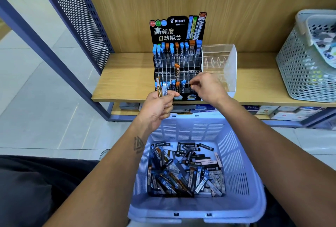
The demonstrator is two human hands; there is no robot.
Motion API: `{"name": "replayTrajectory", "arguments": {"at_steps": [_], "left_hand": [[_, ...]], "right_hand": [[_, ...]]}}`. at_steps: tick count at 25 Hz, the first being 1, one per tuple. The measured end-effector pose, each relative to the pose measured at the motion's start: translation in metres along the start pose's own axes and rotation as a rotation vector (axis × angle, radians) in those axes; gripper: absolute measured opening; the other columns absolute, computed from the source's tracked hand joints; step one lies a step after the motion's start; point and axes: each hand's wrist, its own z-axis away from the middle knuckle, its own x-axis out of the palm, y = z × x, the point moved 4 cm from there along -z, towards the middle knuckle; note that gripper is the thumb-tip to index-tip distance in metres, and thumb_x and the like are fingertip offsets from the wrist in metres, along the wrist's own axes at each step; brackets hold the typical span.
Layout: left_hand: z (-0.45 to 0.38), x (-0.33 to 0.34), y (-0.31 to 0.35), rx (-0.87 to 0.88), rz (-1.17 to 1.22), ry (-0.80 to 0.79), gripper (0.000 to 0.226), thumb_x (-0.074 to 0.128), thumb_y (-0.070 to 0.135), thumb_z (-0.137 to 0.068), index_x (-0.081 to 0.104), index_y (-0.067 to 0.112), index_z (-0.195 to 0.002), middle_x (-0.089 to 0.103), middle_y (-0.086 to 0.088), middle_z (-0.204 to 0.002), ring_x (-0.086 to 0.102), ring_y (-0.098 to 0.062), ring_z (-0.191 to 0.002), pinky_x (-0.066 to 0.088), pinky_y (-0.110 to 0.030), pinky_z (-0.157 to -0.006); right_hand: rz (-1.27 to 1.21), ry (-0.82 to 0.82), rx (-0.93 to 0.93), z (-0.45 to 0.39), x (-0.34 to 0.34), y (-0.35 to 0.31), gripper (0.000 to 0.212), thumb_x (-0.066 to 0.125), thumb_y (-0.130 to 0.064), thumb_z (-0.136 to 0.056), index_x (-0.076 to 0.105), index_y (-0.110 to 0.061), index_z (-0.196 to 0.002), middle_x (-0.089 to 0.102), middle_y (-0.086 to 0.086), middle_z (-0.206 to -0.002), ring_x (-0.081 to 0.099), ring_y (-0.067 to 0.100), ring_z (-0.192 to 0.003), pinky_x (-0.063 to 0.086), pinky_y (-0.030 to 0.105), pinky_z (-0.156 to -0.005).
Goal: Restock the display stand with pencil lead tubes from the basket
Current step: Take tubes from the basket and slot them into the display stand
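left hand [157,105] grips spare tubes [161,89] upright, front-left of stand [177,66] | right hand [205,85] nearer the front row, fingertips pinched, contents unclear | open slots just ahead | basket [234,154] stock below

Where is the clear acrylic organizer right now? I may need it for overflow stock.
In the head view, the clear acrylic organizer stands on the wooden shelf, right beside the Pilot display stand and left of the grey perforated basket.

Head camera: looks forward-down, near over basket [196,130], facing display stand [177,57].
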Motion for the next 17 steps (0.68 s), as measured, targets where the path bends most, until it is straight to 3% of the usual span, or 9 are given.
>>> {"name": "replayTrajectory", "arguments": {"at_steps": [6, 9, 13, 17], "left_hand": [[-0.003, -0.001, -0.002, -0.002, -0.009, -0.001, 0.021, 0.049, 0.013, -0.107, 0.065, 0.000, -0.107, 0.031, 0.005, -0.054, 0.020, -0.008, -0.043, 0.015, -0.021, -0.036], [-0.005, -0.001, -0.003, 0.000, -0.002, 0.008, 0.020, 0.048, 0.011, -0.107, 0.065, 0.000, -0.107, 0.031, 0.005, -0.053, 0.020, -0.008, -0.042, 0.015, -0.021, -0.036], [-0.007, 0.001, -0.005, 0.001, -0.004, 0.008, 0.019, 0.049, 0.010, -0.106, 0.065, 0.000, -0.106, 0.030, 0.005, -0.053, 0.020, -0.008, -0.043, 0.016, -0.021, -0.036], [-0.007, -0.003, -0.005, 0.007, 0.001, 0.009, 0.019, 0.049, 0.010, -0.106, 0.065, 0.000, -0.106, 0.030, 0.006, -0.053, 0.020, -0.008, -0.042, 0.015, -0.021, -0.036]], "right_hand": [[0.086, 0.036, -0.032, -0.016, -0.002, -0.001, 0.026, 0.065, -0.010, -0.096, 0.071, -0.012, -0.121, 0.068, 0.008, -0.124, 0.064, 0.028, -0.111, 0.051, 0.036, -0.101], [0.119, 0.167, -0.090, -0.016, -0.006, -0.010, 0.023, 0.061, -0.006, -0.095, 0.073, -0.012, -0.114, 0.069, 0.006, -0.114, 0.065, 0.028, -0.103, 0.056, 0.043, -0.089], [0.190, 0.085, -0.146, -0.018, 0.003, -0.021, 0.023, 0.064, -0.018, -0.097, 0.072, -0.016, -0.118, 0.070, 0.003, -0.115, 0.059, 0.026, -0.108, 0.054, 0.045, -0.087], [0.201, 0.076, -0.168, -0.018, 0.013, -0.022, 0.021, 0.064, -0.018, -0.097, 0.075, -0.018, -0.115, 0.072, 0.002, -0.116, 0.058, 0.025, -0.110, 0.053, 0.039, -0.084]]}}
